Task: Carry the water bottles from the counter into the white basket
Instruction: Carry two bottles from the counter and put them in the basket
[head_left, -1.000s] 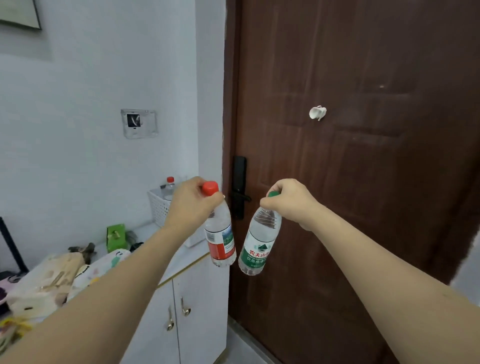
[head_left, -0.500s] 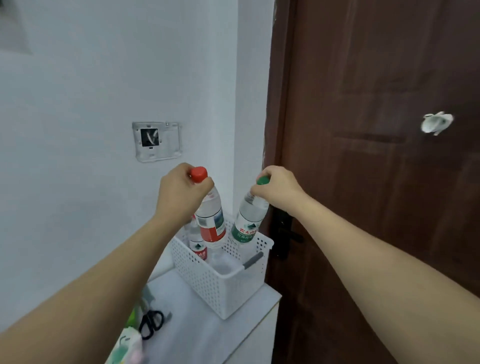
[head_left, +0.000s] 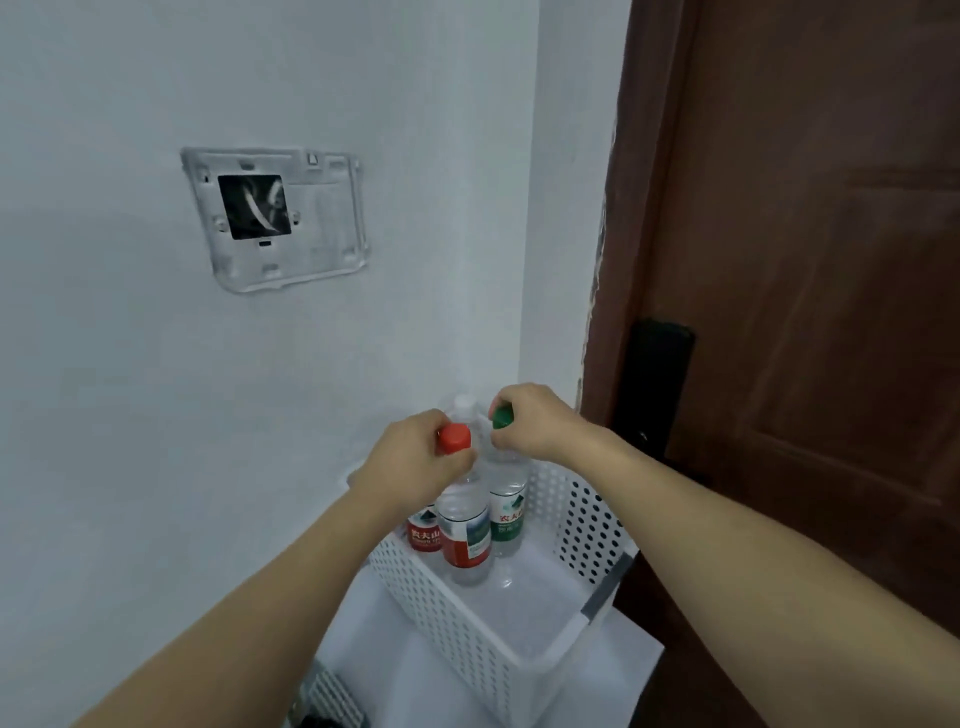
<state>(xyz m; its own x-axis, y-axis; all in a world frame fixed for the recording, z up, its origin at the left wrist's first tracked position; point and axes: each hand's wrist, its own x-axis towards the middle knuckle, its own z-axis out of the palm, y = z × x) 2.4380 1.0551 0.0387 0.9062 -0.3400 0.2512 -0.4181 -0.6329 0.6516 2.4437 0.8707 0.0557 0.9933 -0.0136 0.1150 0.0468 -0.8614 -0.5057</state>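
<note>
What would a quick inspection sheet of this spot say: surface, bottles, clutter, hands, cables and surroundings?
Surface: white counter, basket on it.
Job's things: white basket; red-cap bottle and green-cap bottle inside it, both upright; at least one more bottle behind.
Clutter: dark object at the bottom edge, unclear.
Hands: left hand grips the red cap; right hand grips the green cap.
Cables: wires in the open wall plate.
Surroundings: white wall, brown door, black lock.

Red-label bottle (head_left: 425, 531): "农夫山" readable. Green-label bottle (head_left: 508, 517): "农夫" partly readable. Other print too blurred.
</note>
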